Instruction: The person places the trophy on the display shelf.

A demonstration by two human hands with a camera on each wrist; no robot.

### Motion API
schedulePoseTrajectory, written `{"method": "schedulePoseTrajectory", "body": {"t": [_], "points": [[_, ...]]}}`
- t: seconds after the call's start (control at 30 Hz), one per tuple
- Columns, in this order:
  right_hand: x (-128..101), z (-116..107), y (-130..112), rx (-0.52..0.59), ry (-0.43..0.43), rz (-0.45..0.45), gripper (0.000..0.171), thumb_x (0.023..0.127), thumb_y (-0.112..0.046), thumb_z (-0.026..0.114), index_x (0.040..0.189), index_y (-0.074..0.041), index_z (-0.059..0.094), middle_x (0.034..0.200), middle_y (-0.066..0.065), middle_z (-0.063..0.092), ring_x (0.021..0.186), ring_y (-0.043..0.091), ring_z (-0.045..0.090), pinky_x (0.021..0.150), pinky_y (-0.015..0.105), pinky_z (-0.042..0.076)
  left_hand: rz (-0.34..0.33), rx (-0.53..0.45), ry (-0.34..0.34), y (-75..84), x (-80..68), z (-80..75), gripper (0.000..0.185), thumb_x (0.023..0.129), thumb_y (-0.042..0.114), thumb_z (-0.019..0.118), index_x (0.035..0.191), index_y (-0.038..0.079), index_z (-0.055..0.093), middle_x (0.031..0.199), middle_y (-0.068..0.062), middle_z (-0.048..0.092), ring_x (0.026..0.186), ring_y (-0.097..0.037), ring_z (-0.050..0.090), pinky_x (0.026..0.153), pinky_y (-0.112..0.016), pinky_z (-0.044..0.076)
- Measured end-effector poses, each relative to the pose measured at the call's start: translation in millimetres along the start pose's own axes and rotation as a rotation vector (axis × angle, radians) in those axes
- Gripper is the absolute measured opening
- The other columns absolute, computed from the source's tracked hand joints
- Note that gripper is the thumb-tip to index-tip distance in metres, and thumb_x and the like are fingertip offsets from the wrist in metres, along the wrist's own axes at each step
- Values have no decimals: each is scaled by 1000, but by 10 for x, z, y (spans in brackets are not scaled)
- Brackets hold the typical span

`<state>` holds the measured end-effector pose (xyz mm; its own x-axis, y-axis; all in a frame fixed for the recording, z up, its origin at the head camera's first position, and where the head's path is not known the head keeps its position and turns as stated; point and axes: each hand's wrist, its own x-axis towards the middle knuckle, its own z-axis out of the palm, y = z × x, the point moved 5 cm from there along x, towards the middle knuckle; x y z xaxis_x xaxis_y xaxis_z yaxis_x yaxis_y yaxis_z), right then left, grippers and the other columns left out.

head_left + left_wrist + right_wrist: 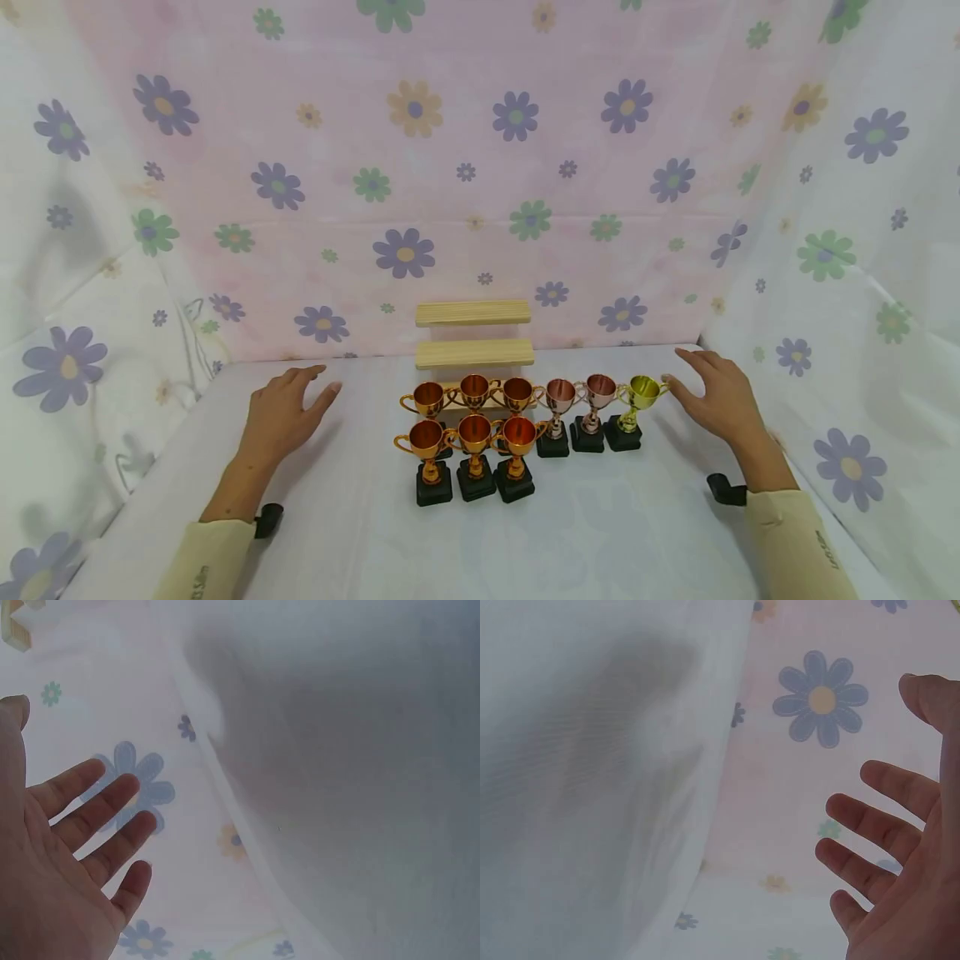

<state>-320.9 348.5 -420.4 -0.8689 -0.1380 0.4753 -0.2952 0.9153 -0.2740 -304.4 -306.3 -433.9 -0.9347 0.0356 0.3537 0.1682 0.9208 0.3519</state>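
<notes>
Trophies (517, 433) stand in two rows on the counter (360, 533), just before the wooden steps (474, 333). Left of the trophies, the left hand (281, 417) hovers with its grip spread, holding nothing. The right hand (716, 400), also spread, has its fingertips beside the yellow-green trophy (637, 408).

Cream long sleeves (795, 542), small print, perhaps black wrist mounts (726, 489)

a staged recording booth: flowered cloth (480, 167) walls round a white table (600, 533) with toy trophies (474, 442).
</notes>
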Motion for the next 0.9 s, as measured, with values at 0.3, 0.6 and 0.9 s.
{"method": "schedulePoseTrajectory", "body": {"t": [0.3,0.6,0.9], "points": [[41,-109,-140,19,45,-31,56,99,-34,74,142,0,62,136,34,61,122,56,55,102,74,40,9,-84,-31,185,5,63,63,109,54,52,148,4,58,131,-24,69,120,-49,63,107,-70,38],[70,-227,-253,60,52,-31,52,101,-34,72,141,-1,63,137,33,61,124,58,53,101,76,40,-8,-156,-97,305,29,180,65,109,58,49,149,7,56,128,-19,70,120,-45,63,102,-65,46],[63,-343,-351,91,45,-28,50,102,-34,71,141,-2,64,140,31,61,128,56,51,103,76,38,-15,-225,-158,461,67,312,62,110,54,52,150,8,56,127,-16,70,121,-41,63,103,-62,49]]}}
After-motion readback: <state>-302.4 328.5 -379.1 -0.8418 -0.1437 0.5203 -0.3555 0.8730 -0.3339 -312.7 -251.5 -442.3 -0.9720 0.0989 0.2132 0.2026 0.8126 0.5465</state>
